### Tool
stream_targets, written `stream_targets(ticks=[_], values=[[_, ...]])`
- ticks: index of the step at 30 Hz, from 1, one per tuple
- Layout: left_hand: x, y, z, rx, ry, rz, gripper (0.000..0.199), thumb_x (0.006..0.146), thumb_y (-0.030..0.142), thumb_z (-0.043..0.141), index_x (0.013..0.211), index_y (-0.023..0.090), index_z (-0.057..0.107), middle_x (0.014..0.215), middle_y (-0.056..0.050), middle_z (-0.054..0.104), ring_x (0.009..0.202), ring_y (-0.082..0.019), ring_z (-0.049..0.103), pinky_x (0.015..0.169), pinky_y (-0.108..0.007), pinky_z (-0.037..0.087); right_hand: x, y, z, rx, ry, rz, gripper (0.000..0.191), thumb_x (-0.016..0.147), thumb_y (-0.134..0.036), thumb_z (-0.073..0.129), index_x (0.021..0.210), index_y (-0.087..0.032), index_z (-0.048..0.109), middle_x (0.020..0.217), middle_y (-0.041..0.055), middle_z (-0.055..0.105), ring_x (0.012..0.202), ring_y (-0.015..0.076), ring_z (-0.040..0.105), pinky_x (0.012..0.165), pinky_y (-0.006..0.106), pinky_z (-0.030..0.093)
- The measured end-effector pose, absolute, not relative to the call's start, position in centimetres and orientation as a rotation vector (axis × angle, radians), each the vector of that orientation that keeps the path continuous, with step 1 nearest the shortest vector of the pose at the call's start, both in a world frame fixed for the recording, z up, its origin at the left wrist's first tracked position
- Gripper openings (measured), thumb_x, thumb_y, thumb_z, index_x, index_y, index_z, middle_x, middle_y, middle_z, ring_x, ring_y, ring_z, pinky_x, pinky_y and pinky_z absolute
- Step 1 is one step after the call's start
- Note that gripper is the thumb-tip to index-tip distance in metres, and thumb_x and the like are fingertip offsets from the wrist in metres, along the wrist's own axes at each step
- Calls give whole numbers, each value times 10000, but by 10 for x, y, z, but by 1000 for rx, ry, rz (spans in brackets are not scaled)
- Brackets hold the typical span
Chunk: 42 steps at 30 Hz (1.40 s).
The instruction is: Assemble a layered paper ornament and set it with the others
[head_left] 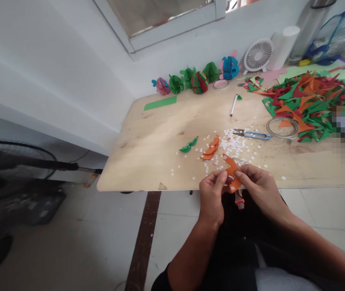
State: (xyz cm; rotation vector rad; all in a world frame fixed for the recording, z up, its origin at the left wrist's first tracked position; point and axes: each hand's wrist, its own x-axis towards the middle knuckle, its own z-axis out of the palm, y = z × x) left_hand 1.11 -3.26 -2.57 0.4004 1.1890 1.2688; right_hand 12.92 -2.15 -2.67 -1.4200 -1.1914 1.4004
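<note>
Between both hands, at the table's front edge, is an orange paper cutout (232, 166) with small white squares on it. My left hand (213, 192) pinches its left side between thumb and fingers. My right hand (255, 184) is closed on its right side, thumb on top. Just beyond lie a folded orange paper piece (211, 148) and a smaller green paper piece (189, 144). Many little white paper squares (234, 145) are scattered around them. Blue-handled thread snips (252, 134) lie behind the squares.
A heap of red, green and orange paper scraps (308, 101) covers the right side, with a clear tape roll (282, 127) before it. A marker (233, 106) lies mid-table. Folded paper ornaments (199, 82) and a small white fan (257, 55) line the wall. A green strip (160, 103) lies back left.
</note>
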Motion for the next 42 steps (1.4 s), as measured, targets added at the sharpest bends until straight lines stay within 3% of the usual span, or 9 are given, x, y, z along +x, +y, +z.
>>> stream_targets(ticks=[6, 15, 19, 26, 30, 33, 37, 42], values=[[11, -28, -29, 427, 1229, 1280, 205, 661, 313, 756, 666, 124, 675, 604, -7, 619, 576, -90, 550, 554, -193, 427, 132, -23, -28, -1432, -1181, 1464, 274, 810, -471, 612, 817, -198, 634, 616, 4, 654, 390, 136, 540, 376, 257, 446], [9, -27, -30, 432, 1177, 1223, 243, 661, 348, 763, 713, 126, 678, 622, 8, 621, 506, -69, 510, 508, -195, 404, 130, -19, -29, -1466, -1139, 1456, 285, 803, -464, 622, 765, -182, 619, 654, 5, 619, 501, 139, 566, 478, 258, 491], [7, -25, -29, 430, 1192, 1237, 192, 635, 273, 769, 703, 124, 670, 622, 8, 624, 539, -68, 524, 524, -180, 399, 131, -20, -26, -1445, -1131, 1490, 263, 805, -448, 619, 793, -185, 634, 669, 8, 635, 532, 142, 569, 504, 254, 492], [7, -23, -32, 497, 1255, 1258, 189, 675, 290, 739, 740, 133, 658, 654, -2, 622, 576, -92, 549, 542, -193, 421, 134, -17, -28, -1422, -1217, 1500, 269, 805, -448, 610, 727, -191, 614, 689, 17, 652, 553, 149, 576, 530, 258, 488], [6, -29, -31, 989, 1485, 1398, 175, 790, 265, 661, 942, 179, 670, 835, -52, 675, 738, -149, 616, 674, -263, 493, 133, -16, -30, -1425, -1202, 1472, 276, 795, -449, 624, 711, -186, 610, 669, 16, 642, 545, 141, 560, 519, 252, 472], [3, -32, -31, 1624, 1602, 1441, 102, 842, 208, 604, 896, 203, 691, 856, -74, 684, 837, -190, 615, 786, -332, 498, 133, -15, -30, -1421, -1214, 1434, 260, 804, -449, 614, 745, -196, 631, 699, 26, 662, 608, 169, 597, 554, 268, 496], [1, -29, -35, 2078, 1638, 1317, 129, 860, 163, 581, 907, 185, 699, 833, -80, 692, 845, -205, 606, 806, -357, 498, 135, -16, -31, -1394, -1310, 1364, 225, 815, -415, 606, 741, -207, 649, 652, 23, 652, 703, 208, 638, 608, 285, 521], [0, -26, -33, 2160, 1627, 1272, 111, 853, 163, 598, 896, 172, 700, 814, -76, 710, 824, -211, 609, 788, -361, 493, 137, -18, -30, -1441, -1405, 1307, 178, 824, -365, 579, 819, -220, 683, 681, 27, 686, 704, 220, 663, 547, 279, 514]])
